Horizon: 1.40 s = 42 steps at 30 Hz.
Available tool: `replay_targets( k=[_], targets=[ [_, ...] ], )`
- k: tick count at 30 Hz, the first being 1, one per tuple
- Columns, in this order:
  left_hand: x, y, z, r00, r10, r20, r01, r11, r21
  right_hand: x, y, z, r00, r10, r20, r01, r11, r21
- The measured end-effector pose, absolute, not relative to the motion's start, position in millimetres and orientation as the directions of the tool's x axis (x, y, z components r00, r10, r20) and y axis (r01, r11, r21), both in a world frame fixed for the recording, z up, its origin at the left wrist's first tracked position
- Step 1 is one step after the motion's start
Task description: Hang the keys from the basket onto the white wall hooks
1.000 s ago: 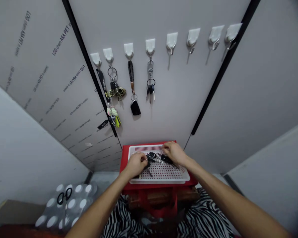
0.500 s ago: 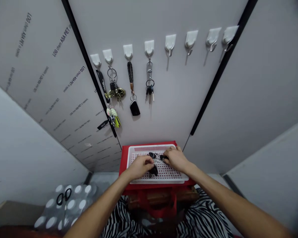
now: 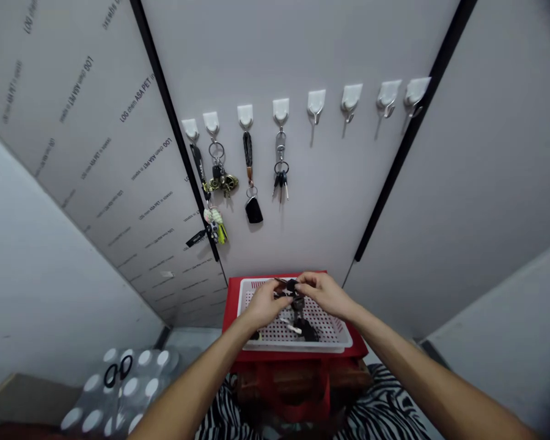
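Note:
Both my hands meet over a white perforated tray (image 3: pixel 339 335) that sits on a red stool (image 3: pixel 233 293). My left hand (image 3: pixel 262 304) and my right hand (image 3: pixel 324 293) each pinch a bunch of dark keys (image 3: pixel 297 305), lifted a little above the tray. More keys (image 3: pixel 308 330) lie in the tray below. On the grey wall ahead runs a row of white hooks (image 3: pixel 280 110). Several hooks on the left carry key bunches (image 3: pixel 280 178); the ones on the right hang bare (image 3: pixel 351 98).
A black vertical strip (image 3: pixel 174 134) runs down the wall left of the hooks and another (image 3: pixel 407 128) to the right. A grey dotted cushion with black scissors (image 3: pixel 118 370) lies at lower left. Zebra-striped fabric (image 3: pixel 385 409) covers my lap below the stool.
Both hands have drawn together and raised a key bunch off the tray. The view has tilted, so the hooks sit lower in the frame.

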<state>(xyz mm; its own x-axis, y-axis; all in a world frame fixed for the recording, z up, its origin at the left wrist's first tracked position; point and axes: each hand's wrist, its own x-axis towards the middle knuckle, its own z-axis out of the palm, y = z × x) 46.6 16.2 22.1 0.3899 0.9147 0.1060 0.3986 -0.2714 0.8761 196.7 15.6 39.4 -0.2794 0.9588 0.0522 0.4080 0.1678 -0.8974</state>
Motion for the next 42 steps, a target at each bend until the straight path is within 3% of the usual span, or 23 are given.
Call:
replay_targets(
  k=[6,10,12,18,25,28,34,42],
  targets=[
    [53.4,14.5,27.5,0.376,0.926,0.021,0.086,-0.057,0.995,187.3,12.0,45.5,-0.16,0.987,0.012,0.063,0.022,-0.998],
    [49.7,17.3,36.1,0.348,0.938,0.014,0.041,-0.03,0.999,189.5,8.0,46.6,-0.196,0.981,0.012,-0.173,-0.022,-0.985],
    [47.5,19.4,41.2,0.323,0.946,0.035,0.064,-0.059,0.996,191.3,7.8,47.3,-0.239,0.97,0.041,-0.212,-0.011,-0.977],
    [42.9,23.9,57.5,0.314,0.941,0.13,0.283,-0.223,0.933,190.1,13.0,53.0,-0.148,0.988,0.052,-0.01,0.051,-0.999],
    [45.5,21.6,79.5,0.378,0.854,0.359,0.555,-0.519,0.65,191.4,18.7,65.4,-0.177,0.971,0.16,0.247,0.201,-0.948],
    [48.6,21.6,94.8,0.414,0.799,0.436,0.544,-0.601,0.586,199.6,21.6,88.0,-0.188,0.944,0.273,0.387,0.326,-0.863],
    [65.7,37.3,137.2,0.398,0.762,0.511,0.469,-0.648,0.6,213.6,29.5,166.7,-0.167,0.824,0.541,0.58,0.527,-0.622],
    [97.4,56.9,207.7,0.223,0.712,0.666,0.378,-0.693,0.614,213.0,73.2,251.8,0.152,0.745,0.649,0.44,0.537,-0.72]
  ],
)
